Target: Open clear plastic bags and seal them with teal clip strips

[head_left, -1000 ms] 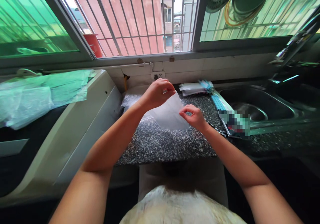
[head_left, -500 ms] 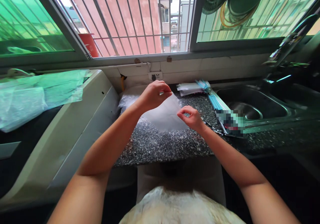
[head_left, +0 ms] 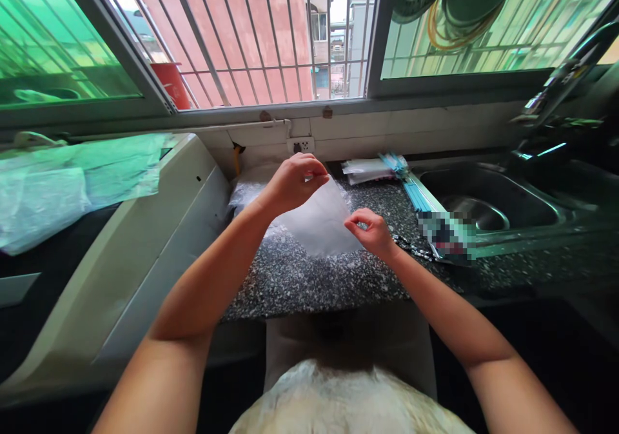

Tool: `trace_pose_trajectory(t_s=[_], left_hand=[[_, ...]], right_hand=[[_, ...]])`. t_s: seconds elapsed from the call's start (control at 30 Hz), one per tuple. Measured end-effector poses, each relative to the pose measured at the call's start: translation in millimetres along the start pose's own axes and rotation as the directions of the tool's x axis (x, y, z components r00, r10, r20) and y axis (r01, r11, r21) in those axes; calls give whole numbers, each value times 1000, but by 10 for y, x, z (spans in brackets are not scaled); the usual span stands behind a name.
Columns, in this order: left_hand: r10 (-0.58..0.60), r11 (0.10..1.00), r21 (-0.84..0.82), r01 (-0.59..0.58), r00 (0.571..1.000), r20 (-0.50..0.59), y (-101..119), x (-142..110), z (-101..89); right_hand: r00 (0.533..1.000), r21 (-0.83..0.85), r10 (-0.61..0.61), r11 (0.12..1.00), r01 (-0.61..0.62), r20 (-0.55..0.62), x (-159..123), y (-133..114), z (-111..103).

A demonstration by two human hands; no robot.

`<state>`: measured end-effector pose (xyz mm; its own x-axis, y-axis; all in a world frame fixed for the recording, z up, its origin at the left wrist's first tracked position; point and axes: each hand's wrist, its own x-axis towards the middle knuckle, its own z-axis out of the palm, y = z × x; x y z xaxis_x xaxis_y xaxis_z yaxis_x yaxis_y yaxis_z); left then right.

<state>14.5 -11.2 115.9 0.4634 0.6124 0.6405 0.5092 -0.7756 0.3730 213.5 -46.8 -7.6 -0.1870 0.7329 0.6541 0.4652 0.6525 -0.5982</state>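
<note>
A translucent whitish plastic bag (head_left: 316,222) is held up at a slant over the speckled stone counter (head_left: 309,286). My left hand (head_left: 300,179) pinches its upper corner between thumb and fingers. Lower and to the right, my right hand (head_left: 371,231) pinches the bag's right edge. Behind my left wrist lies more clear plastic (head_left: 251,186), partly hidden by the arm. What the bag contains, if anything, cannot be made out.
Packaged white strips (head_left: 367,171) and a long pack with blue strips (head_left: 418,195) lie to the right, beside the steel sink (head_left: 488,186). A pale machine (head_left: 159,240) carrying plastic sheets (head_left: 82,176) stands left. A wall socket (head_left: 300,145) is behind.
Both hands keep their pinch on the bag. My left hand has shifted very slightly up and left; the bag hangs almost the same.
</note>
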Motion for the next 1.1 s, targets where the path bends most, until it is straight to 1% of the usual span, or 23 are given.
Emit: trace_pose_trajectory(t_s=[0.2, 0.4, 0.67, 0.8, 0.97, 1.1], left_hand=[[13, 1000, 0, -13, 1000, 4, -4, 16, 2], [9, 1000, -9, -9, 1000, 1, -17, 34, -1], [-29, 999, -41, 27, 999, -39, -37, 73, -29], [-31, 998, -60, 27, 997, -74, -96, 84, -24], [-22, 999, -44, 15, 988, -153, -197, 82, -28], [-39, 999, -35, 32, 978, -205, -260, 46, -5]], right_hand=[[1000, 0, -22, 1000, 22, 0, 0, 6, -14], [1000, -1, 0, 1000, 0, 1, -16, 18, -29], [998, -13, -48, 999, 48, -42, -1, 157, -18], [998, -17, -58, 998, 58, -39, 74, 224, 2], [996, 0, -72, 997, 72, -54, 188, 346, 56], [996, 12, -67, 998, 68, -57, 214, 421, 89]])
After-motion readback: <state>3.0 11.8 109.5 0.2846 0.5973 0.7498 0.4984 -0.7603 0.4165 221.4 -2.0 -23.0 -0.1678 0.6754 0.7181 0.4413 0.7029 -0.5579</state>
